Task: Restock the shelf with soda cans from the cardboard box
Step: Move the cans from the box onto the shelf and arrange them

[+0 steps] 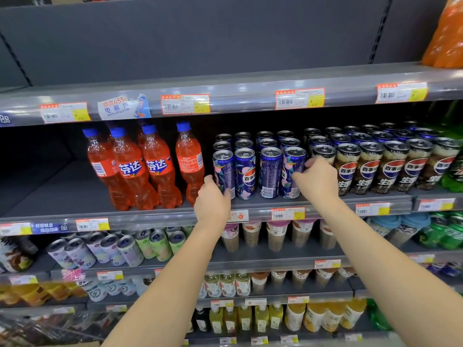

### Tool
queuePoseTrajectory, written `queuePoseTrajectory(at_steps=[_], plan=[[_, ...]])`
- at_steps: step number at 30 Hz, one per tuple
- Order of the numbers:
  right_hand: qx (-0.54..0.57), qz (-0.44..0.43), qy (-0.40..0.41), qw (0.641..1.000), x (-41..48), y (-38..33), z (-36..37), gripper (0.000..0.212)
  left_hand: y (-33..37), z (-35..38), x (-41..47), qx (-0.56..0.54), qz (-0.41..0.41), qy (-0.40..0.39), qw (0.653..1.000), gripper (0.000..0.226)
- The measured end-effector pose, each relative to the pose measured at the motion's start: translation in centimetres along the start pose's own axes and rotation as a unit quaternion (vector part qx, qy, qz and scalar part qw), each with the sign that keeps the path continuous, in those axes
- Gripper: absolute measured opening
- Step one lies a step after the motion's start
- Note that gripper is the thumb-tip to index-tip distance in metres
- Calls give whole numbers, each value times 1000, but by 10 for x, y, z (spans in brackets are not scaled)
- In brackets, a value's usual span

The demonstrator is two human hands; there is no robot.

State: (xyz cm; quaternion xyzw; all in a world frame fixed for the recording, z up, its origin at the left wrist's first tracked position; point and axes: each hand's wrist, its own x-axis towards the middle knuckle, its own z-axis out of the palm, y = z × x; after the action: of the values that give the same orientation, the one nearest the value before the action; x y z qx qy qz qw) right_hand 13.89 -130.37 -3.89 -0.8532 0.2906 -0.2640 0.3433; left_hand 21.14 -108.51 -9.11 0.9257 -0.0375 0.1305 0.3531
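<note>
Middle shelf is filling up, with blue cans four abreast at the front edge. This looks like the placing step, squaring the row. Left hand curls round the leftmost can and right hand pinches the rightmost. Next, I'd say: let go cleanly, then back to the box — not in view.

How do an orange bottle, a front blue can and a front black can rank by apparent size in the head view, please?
1. Orange bottle: clearly largest.
2. Blue can and black can: these look alike, so I would not rank them.
</note>
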Motion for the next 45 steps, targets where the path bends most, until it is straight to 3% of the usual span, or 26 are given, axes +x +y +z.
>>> queuePoseTrajectory(at_steps=[3,6,10,14,17,22,26,30,34,41,45], plan=[[26,-125,25,991,1,-24,3,39,0,-4,-2,10,7,9,1000,46],[-28,-254,-40,966,9,-52,16,47,-1,-10,-6,28,34,17,999,46],[-172,-315,-133,924,15,-86,38,57,-2,-20,-9,72,82,25,994,45],[-274,-309,-147,899,12,-98,50,43,-1,-31,-6,81,126,27,988,43],[-269,-308,-121,904,11,-99,52,32,0,-41,-3,62,131,33,989,40],[-258,-272,-148,915,10,-106,51,28,0,-50,0,53,141,28,988,39],[-235,-244,-130,932,12,-105,51,49,0,-52,1,46,140,21,989,36],[-250,-240,-158,925,22,-102,44,73,-2,-52,2,41,124,20,991,37],[-235,-223,-193,926,32,-98,39,66,-4,-50,4,37,119,22,992,38],[-233,-234,-170,928,31,-94,38,70,5,-47,10,14,124,23,992,28],[-271,-200,-161,928,38,-96,13,73,6,-46,12,16,141,33,989,29]])
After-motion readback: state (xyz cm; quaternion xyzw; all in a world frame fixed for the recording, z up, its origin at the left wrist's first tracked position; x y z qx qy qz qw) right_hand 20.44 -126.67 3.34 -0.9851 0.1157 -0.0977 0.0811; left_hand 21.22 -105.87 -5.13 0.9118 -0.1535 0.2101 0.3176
